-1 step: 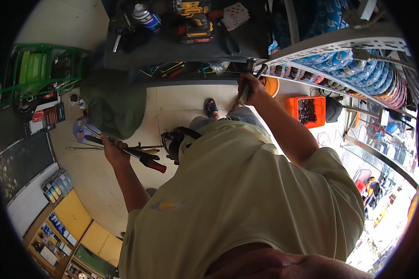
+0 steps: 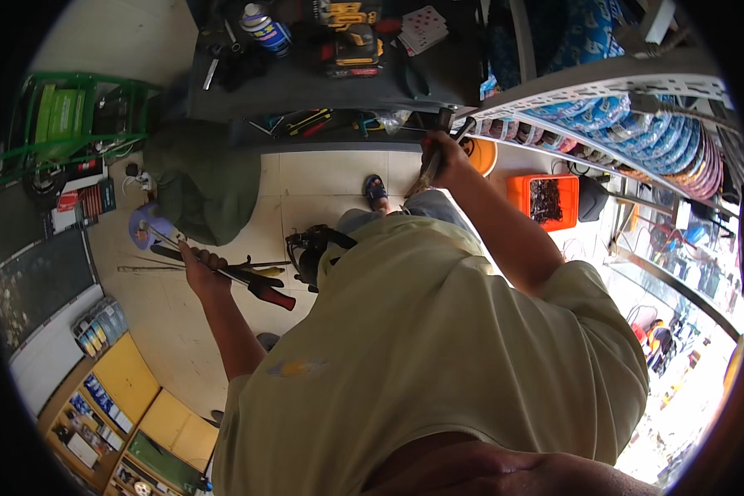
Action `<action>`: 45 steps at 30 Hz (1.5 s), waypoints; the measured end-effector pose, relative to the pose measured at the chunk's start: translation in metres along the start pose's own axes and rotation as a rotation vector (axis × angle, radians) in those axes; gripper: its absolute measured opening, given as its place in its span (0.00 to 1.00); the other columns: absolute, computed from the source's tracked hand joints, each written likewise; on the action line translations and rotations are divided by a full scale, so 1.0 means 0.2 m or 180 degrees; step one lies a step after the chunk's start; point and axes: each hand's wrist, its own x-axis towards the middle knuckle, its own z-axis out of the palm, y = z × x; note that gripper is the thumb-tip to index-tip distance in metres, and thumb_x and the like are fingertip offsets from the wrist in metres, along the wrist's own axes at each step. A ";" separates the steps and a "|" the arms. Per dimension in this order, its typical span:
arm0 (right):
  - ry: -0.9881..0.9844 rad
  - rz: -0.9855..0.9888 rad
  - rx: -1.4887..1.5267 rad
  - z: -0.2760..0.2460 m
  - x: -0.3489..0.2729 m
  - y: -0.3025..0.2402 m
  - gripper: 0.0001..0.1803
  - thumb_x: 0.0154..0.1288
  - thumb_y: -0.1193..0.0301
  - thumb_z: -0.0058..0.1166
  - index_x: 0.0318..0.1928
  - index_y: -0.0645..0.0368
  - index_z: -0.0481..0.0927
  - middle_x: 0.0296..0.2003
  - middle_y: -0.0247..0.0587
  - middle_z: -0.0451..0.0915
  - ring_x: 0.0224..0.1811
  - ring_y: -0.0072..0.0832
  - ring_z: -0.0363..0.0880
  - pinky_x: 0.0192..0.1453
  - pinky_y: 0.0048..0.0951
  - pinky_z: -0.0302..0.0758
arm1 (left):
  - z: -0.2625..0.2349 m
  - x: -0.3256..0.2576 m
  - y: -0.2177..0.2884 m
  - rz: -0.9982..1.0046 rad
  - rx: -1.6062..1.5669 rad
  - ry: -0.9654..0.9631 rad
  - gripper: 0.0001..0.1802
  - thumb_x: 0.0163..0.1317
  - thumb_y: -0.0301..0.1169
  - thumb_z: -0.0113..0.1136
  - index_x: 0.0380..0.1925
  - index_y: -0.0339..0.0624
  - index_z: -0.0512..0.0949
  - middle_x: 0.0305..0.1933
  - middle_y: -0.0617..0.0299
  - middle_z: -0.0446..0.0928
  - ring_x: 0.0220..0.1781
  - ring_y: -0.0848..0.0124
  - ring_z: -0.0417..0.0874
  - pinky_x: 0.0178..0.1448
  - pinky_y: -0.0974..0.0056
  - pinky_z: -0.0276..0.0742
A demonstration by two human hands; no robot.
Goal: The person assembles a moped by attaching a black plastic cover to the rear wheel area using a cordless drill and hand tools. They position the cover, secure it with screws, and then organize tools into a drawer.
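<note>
My left hand (image 2: 204,269) is closed around several long hand tools (image 2: 269,291). One has a thick red-and-black grip that sticks out toward my body, and thin shafts run out on the far side. A yellow handle shows beside the grip. Close to the bench edge, my right hand (image 2: 444,161) is wrapped round dark, long-handled tools (image 2: 445,121). Two dark ends rise above the fist, and a shaft slants down below it toward my knee. Their exact kind is hidden by the fingers.
A dark workbench (image 2: 306,91) ahead carries a spray can (image 2: 266,31), a yellow-black cordless drill (image 2: 354,50) and playing cards (image 2: 422,31). Pliers and screwdrivers fill its lower shelf. An orange bin (image 2: 572,201) stands right, a dark green cloth-covered shape (image 2: 207,186) left, coil racks (image 2: 670,140) far right.
The whole view has shifted very slightly. Both hands keep their grip on the same tools and stay in nearly the same place.
</note>
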 end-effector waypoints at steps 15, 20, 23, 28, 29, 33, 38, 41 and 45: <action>0.0040 -0.0630 0.1626 0.28 0.79 0.33 0.06 0.55 0.70 0.57 0.23 0.49 0.75 0.23 0.29 0.76 0.28 0.29 0.76 0.41 0.29 0.76 | 0.01 -0.16 0.02 -0.0202 0.0423 0.0156 0.22 0.68 0.51 0.53 0.22 0.54 0.61 0.14 0.75 0.49 0.13 0.79 0.49 0.19 0.70 0.50; 0.0635 -0.0473 0.1353 0.34 0.94 0.34 0.06 0.56 0.64 0.58 0.30 0.51 0.79 0.30 0.31 0.81 0.31 0.29 0.78 0.41 0.34 0.77 | 0.05 -0.13 0.03 -0.0239 0.0535 -0.0149 0.21 0.68 0.50 0.53 0.22 0.54 0.62 0.14 0.75 0.50 0.13 0.79 0.49 0.19 0.70 0.50; 0.1133 -0.0399 0.1408 0.27 0.89 0.32 0.10 0.54 0.63 0.61 0.35 0.52 0.80 0.33 0.33 0.82 0.32 0.32 0.79 0.42 0.38 0.77 | 0.08 -0.13 0.02 -0.0298 0.0544 -0.0147 0.20 0.68 0.49 0.53 0.22 0.54 0.64 0.14 0.74 0.51 0.13 0.79 0.50 0.20 0.70 0.51; 0.1512 -0.0228 0.1259 0.19 0.80 0.42 0.10 0.56 0.65 0.60 0.37 0.54 0.81 0.34 0.33 0.83 0.33 0.32 0.80 0.46 0.36 0.75 | 0.10 -0.07 -0.01 -0.0422 0.0606 -0.0184 0.18 0.69 0.47 0.53 0.23 0.54 0.64 0.14 0.74 0.52 0.13 0.78 0.51 0.20 0.69 0.53; 0.1519 -0.0169 0.1180 0.19 0.79 0.44 0.11 0.56 0.65 0.60 0.39 0.54 0.81 0.37 0.34 0.83 0.36 0.33 0.80 0.47 0.36 0.74 | 0.10 -0.05 -0.02 -0.0445 0.0663 -0.0196 0.18 0.69 0.47 0.53 0.23 0.54 0.64 0.14 0.74 0.52 0.13 0.78 0.51 0.20 0.69 0.53; 0.1819 0.0042 0.0692 0.19 0.77 0.41 0.13 0.57 0.64 0.59 0.42 0.52 0.81 0.43 0.36 0.82 0.42 0.32 0.79 0.51 0.34 0.74 | 0.23 0.08 -0.06 -0.0737 0.0425 -0.0260 0.16 0.68 0.45 0.53 0.25 0.53 0.66 0.18 0.73 0.58 0.17 0.77 0.58 0.25 0.66 0.59; 0.1893 0.0132 0.0721 0.13 0.77 0.39 0.16 0.56 0.65 0.60 0.45 0.53 0.80 0.47 0.37 0.80 0.48 0.32 0.78 0.55 0.33 0.73 | 0.48 0.48 -0.43 -0.1626 0.0035 -0.0797 0.10 0.67 0.36 0.51 0.28 0.46 0.69 0.25 0.62 0.68 0.30 0.64 0.73 0.48 0.51 0.73; 0.1807 0.0156 0.0842 0.06 0.77 0.37 0.18 0.56 0.65 0.60 0.47 0.54 0.79 0.50 0.38 0.79 0.51 0.32 0.78 0.58 0.33 0.73 | 0.62 0.68 -0.79 -0.1988 -0.0244 -0.1090 0.07 0.68 0.34 0.49 0.33 0.43 0.70 0.29 0.59 0.73 0.36 0.60 0.78 0.50 0.43 0.75; 0.1785 0.0354 0.0622 0.08 0.67 0.37 0.11 0.56 0.68 0.60 0.40 0.53 0.81 0.43 0.35 0.82 0.44 0.32 0.81 0.53 0.36 0.77 | 0.70 0.88 -1.21 -0.2340 -0.1195 -0.1309 0.12 0.69 0.39 0.49 0.43 0.43 0.72 0.41 0.55 0.78 0.43 0.55 0.81 0.47 0.45 0.78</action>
